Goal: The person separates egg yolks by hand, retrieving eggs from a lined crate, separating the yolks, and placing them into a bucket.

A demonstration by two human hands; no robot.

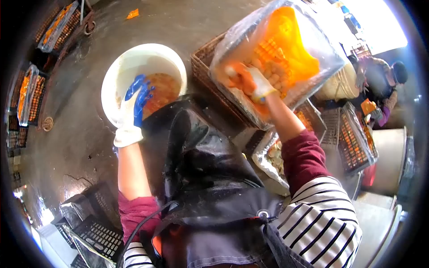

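Note:
My left hand (pixel 137 96), in a blue and white glove, is over the white bucket (pixel 109 85). Its fingers are apart and I see nothing in them. Wet orange-brown contents (pixel 163 91) lie at the bucket's bottom, too unclear to name. My right hand (pixel 252 82), in an orange and white glove, reaches into a crate lined with clear plastic (pixel 308 91). Motion smears its fingers, so any hold is unclear. Around it lie pale brown, egg-like round pieces (pixel 275 76), beside an orange plastic bag or sheet (pixel 292 40).
A brown crate (pixel 208 58) stands under the lined one. Stacked crates (pixel 33 96) line the left, black crates (pixel 96 234) the lower left. Another person (pixel 380 78) is at the right, near a beige bucket (pixel 342 85). An orange scrap (pixel 132 14) lies on the wet floor.

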